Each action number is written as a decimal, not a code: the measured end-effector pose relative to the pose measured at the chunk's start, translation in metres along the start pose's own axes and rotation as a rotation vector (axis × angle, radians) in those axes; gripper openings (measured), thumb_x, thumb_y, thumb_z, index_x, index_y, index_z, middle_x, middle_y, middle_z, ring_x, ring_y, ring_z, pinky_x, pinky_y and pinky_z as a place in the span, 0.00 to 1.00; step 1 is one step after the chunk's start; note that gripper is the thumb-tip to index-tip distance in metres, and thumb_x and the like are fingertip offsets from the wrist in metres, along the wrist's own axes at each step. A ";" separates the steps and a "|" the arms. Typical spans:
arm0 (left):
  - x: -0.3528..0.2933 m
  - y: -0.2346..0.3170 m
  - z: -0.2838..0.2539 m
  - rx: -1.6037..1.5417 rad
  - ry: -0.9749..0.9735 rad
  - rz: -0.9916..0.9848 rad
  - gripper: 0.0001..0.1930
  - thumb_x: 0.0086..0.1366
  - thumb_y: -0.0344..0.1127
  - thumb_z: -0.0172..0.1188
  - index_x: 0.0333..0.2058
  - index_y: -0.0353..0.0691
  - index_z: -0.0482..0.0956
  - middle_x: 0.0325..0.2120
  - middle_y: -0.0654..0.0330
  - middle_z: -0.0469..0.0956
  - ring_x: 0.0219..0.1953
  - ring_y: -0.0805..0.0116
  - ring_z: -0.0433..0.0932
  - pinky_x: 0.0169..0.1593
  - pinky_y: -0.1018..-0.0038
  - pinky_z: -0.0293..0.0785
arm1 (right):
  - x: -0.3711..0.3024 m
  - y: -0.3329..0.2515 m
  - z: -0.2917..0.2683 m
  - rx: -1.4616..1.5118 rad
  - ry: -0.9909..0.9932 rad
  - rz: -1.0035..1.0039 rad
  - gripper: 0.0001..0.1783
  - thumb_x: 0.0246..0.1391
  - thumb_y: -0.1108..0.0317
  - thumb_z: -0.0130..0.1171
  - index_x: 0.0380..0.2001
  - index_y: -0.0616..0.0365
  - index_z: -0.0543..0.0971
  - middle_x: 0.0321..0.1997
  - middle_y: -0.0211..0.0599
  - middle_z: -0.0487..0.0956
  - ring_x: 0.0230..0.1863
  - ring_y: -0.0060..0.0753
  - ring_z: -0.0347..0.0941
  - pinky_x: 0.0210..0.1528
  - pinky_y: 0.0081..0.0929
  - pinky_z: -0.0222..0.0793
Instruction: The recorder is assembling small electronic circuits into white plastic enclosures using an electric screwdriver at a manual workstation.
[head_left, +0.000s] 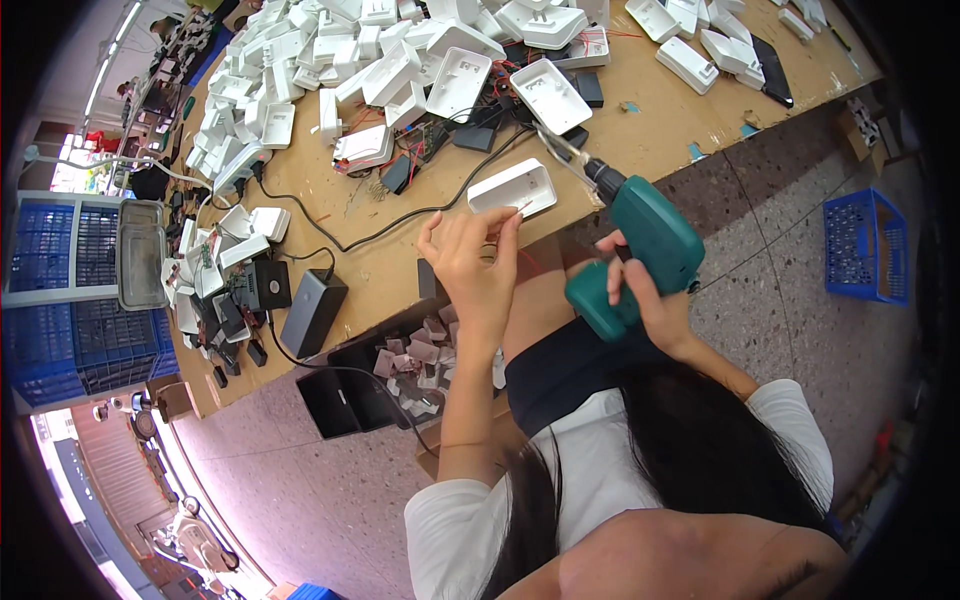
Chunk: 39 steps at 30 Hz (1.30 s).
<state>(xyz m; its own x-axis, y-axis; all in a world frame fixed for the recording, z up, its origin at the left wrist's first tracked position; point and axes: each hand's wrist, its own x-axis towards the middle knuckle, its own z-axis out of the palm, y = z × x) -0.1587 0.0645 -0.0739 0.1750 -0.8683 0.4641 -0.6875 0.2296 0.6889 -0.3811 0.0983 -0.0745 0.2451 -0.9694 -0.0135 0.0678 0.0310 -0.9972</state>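
My right hand (650, 298) grips a green cordless drill (655, 235) by its handle, above my lap at the table edge. Its chuck and bit point up and left, toward the table. My left hand (470, 250) has thumb and forefinger pinched at the near edge of an open white plastic housing (512, 188). A thin reddish strand shows by those fingertips, but I cannot tell whether they hold it. The housing lies on the cardboard-covered table (385, 280), open side up. Beyond it, near the bit, sits another white half-shell (551, 95).
A big heap of white plastic housings (340, 45) with wires and circuit boards covers the far left table. A black cable (400, 222) runs to a black box (314, 314). Below stands a bin of broken pieces (425, 360); a blue crate (866, 246) is on the floor at right.
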 end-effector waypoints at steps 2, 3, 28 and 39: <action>0.002 0.001 0.016 0.111 0.050 0.036 0.04 0.62 0.31 0.71 0.34 0.45 0.83 0.30 0.66 0.79 0.35 0.68 0.78 0.65 0.59 0.59 | -0.011 0.002 -0.015 0.022 0.004 -0.008 0.21 0.75 0.61 0.47 0.61 0.65 0.70 0.45 0.40 0.78 0.34 0.24 0.74 0.42 0.25 0.73; 0.002 0.001 0.024 0.229 0.100 0.071 0.05 0.61 0.31 0.71 0.34 0.45 0.83 0.35 0.64 0.80 0.40 0.66 0.77 0.64 0.59 0.60 | -0.017 0.005 -0.023 0.050 0.004 -0.017 0.25 0.75 0.58 0.46 0.64 0.66 0.69 0.45 0.40 0.78 0.34 0.24 0.74 0.41 0.26 0.73; 0.011 -0.016 0.086 0.260 0.207 -0.006 0.09 0.56 0.28 0.72 0.35 0.40 0.80 0.50 0.58 0.77 0.55 0.53 0.74 0.60 0.55 0.66 | 0.013 0.029 -0.030 -0.201 0.095 -0.062 0.17 0.57 0.72 0.68 0.46 0.69 0.78 0.41 0.44 0.78 0.29 0.29 0.79 0.29 0.24 0.74; 0.009 -0.025 0.079 0.245 0.224 -0.004 0.10 0.55 0.26 0.72 0.35 0.40 0.80 0.50 0.59 0.77 0.54 0.54 0.74 0.59 0.56 0.66 | 0.012 0.029 -0.013 -0.108 0.104 -0.037 0.13 0.60 0.75 0.65 0.46 0.70 0.77 0.39 0.38 0.76 0.28 0.23 0.79 0.27 0.21 0.77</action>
<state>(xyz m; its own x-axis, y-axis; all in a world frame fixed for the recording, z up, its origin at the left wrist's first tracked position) -0.1953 0.0163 -0.1310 0.3101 -0.7441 0.5917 -0.8311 0.0900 0.5488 -0.3892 0.0842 -0.1045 0.1428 -0.9895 0.0218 -0.0304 -0.0264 -0.9992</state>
